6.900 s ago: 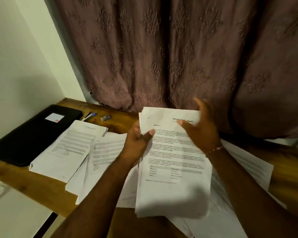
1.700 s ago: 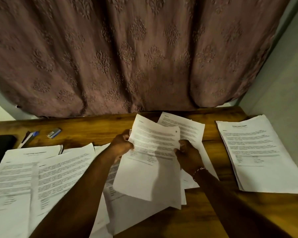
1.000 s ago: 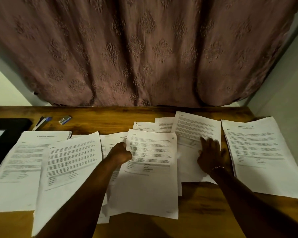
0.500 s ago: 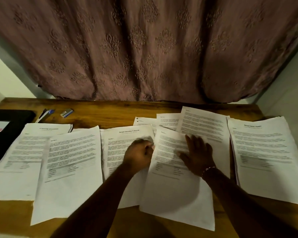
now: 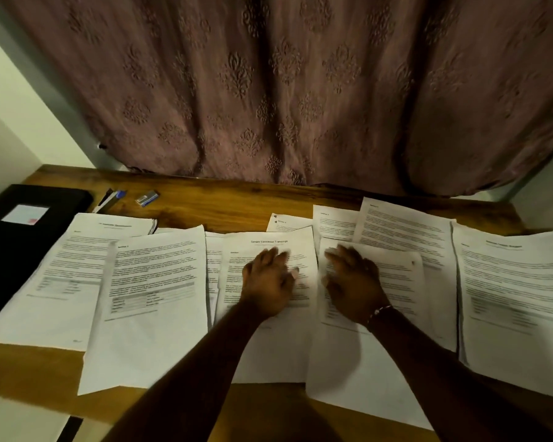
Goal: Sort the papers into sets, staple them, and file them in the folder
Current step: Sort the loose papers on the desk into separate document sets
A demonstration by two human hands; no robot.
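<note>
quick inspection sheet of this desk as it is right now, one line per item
surface: wooden desk, mostly covered with sheets, bare along the back edge.
job's things: papers spread in overlapping piles; black folder closed at far left; small stapler at the back.
clutter: pen beside the stapler.
hands: left hand flat on the middle sheet, right hand flat on the next sheet, both open, gripping nothing.
cables: nothing seen.
surroundings: patterned curtain behind, pale walls on both sides.
</note>
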